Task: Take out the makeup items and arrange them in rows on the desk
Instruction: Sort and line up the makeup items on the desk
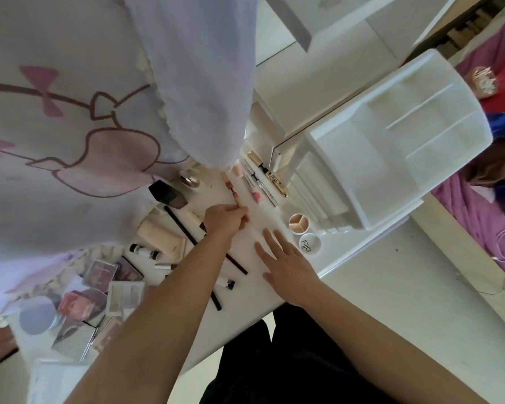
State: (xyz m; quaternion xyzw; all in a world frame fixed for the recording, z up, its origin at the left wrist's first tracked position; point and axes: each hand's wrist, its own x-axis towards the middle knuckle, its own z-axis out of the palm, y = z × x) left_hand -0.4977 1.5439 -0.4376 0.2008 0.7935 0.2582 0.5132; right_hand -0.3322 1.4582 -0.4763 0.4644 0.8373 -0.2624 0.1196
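Pink plastic lip tube (pixel 230 185), toward the desk's (pixel 247 293) far edge, looks light, stiff, slick; left hand (pixel 225 218) pinches its near end, right hand (pixel 286 258) lies flat, released.

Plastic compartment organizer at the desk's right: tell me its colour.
The plastic compartment organizer is white all over; the head view shows it best.

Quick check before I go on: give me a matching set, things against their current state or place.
1 left hand
2 right hand
3 white organizer
4 gold mascara

A flat on the desk, fingers straight
B top compartments look empty
C lies beside the organizer
D pinches a pale stick

Pairs: 1-D, 2-A, 3-B, 4-C
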